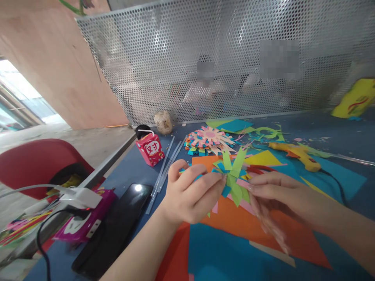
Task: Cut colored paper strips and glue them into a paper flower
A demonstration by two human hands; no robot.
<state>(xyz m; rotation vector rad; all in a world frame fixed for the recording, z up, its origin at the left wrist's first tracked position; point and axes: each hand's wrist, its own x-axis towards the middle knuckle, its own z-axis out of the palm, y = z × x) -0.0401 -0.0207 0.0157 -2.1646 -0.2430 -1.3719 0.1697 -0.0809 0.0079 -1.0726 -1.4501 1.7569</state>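
Observation:
A paper flower with light green petals and blue fringed strips (233, 173) is held up between my two hands above the table. My left hand (191, 191) pinches it from the left, with the fingers curled around the blue fringe. At its right side, my right hand (274, 191) pinches a small pink strip against the petals between thumb and forefinger, its other fingers hanging lower. Orange paper (234, 220) and blue paper (222, 253) lie beneath both hands. Just behind the right hand shows a red tool handle (260, 168), partly hidden.
Behind the hands lies a pile of fringed paper flowers (209, 136). A yellow glue gun (306, 157) with a black cord rests on the right. Clear sticks (165, 171), a pink drink carton (150, 149) and a black phone (117, 230) are on the left. A perforated metal screen (175, 50) bounds the back.

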